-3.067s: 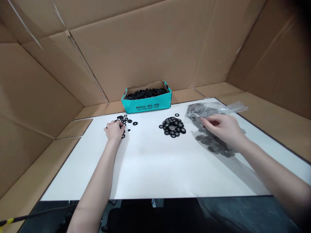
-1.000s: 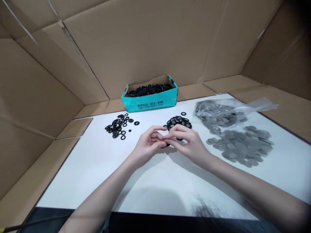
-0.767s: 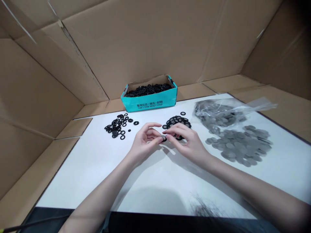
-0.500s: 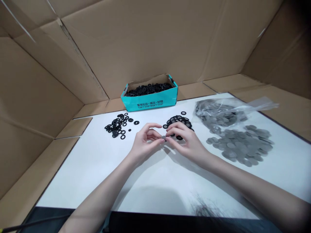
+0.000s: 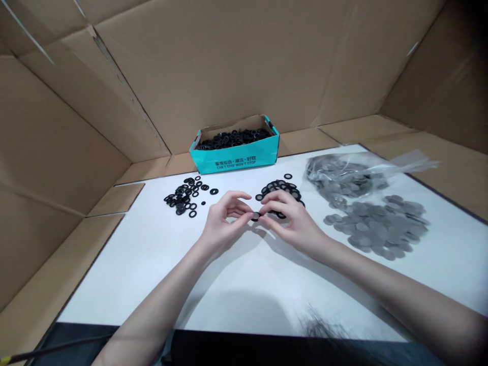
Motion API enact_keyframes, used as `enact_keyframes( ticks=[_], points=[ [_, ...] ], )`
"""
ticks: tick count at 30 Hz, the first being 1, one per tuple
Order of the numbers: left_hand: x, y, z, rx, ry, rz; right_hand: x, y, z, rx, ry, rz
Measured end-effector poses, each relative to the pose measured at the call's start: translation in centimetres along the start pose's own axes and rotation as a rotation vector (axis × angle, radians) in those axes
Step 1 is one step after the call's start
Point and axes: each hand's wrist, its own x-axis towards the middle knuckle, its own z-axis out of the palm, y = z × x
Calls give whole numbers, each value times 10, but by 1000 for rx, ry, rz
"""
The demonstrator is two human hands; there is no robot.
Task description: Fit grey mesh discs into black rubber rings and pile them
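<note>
Between my two hands is a black rubber ring with a grey disc in its middle [image 5: 255, 216], held just above the white tabletop. My left hand [image 5: 227, 218] pinches its left side with thumb and fingers. On the right side, the fingertips of my right hand [image 5: 287, 217] close on the same ring. Just behind my right hand lies a pile of black rings with grey centres [image 5: 282, 188], partly hidden by the fingers. Farther left, loose black rings [image 5: 185, 195] are heaped on the table.
A turquoise box [image 5: 236, 161] full of black rings stands at the back. Many loose grey discs [image 5: 381, 229] lie at the right, in front of a clear plastic bag [image 5: 346, 175] of more discs. Cardboard walls [image 5: 244, 61] surround the white table [image 5: 145, 274].
The ring between my fingers has tilted, so its face with the grey disc now shows. My left hand has shifted slightly left; the piles look the same.
</note>
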Motion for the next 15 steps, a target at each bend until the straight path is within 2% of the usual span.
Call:
enact_keyframes(
  ticks=[9, 15],
  points=[
    [-1, -4, 0, 155, -76, 129, -1, 0, 0, 7, -32, -4],
    [-2, -8, 2, 181, -71, 167, 0, 0, 0, 14, -29, -1]
  ],
)
